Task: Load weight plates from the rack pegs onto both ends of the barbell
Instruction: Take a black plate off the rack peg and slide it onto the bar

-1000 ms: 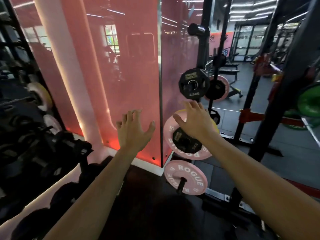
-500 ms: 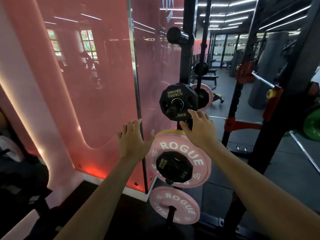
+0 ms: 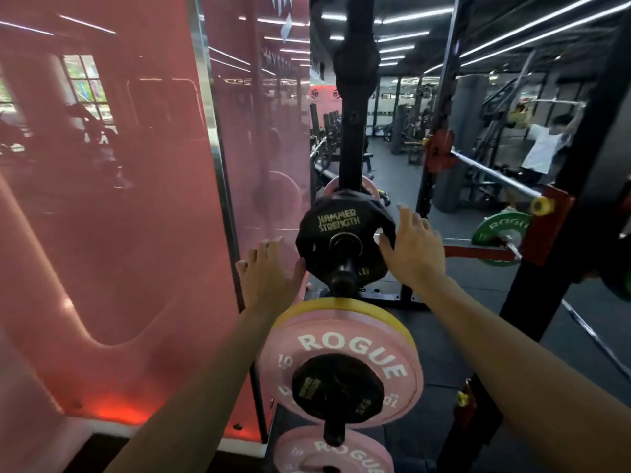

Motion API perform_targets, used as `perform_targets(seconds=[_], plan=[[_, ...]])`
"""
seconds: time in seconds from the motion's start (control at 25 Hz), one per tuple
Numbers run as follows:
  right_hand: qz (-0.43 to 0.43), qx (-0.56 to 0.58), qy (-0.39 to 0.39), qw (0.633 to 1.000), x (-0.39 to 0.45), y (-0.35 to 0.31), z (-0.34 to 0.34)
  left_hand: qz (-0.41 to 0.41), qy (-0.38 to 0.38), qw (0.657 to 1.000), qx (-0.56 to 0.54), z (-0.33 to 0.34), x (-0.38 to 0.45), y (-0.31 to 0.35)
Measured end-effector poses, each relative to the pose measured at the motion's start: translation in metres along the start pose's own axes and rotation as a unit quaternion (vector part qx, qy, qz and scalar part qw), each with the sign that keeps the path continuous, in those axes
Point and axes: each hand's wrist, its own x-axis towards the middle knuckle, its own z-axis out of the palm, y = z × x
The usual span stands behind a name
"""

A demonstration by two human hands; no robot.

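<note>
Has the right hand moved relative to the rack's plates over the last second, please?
Yes: the right hand has risen from the pink Rogue plate to the black Hammer Strength plate.

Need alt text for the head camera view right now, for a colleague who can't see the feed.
Both bare hands reach for a small black Hammer Strength plate on a rack peg: the left hand at its left edge, the right hand at its right edge. Below it, pink Rogue plates hang on lower pegs; a barbell rests on the rack at right.
</note>
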Motion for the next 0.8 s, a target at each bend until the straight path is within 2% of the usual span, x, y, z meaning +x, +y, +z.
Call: perform_targets(seconds=[0.16, 0.4, 0.8], plan=[[-0.005, -0.086, -0.008, 0.996, 0.024, 0.001, 0.015, 0.058, 0.0, 0.998, -0.02, 0.03, 0.037, 0.001], [-0.046, -0.076, -0.028, 0.996, 0.025, 0.01, 0.018, 0.067, -0.005, 0.994, -0.082, 0.05, 0.054, 0.005], [0.029, -0.151, 0.006, 0.988, 0.003, -0.018, 0.004, 0.074, -0.017, 0.994, -0.077, 0.034, 0.03, 0.004]])
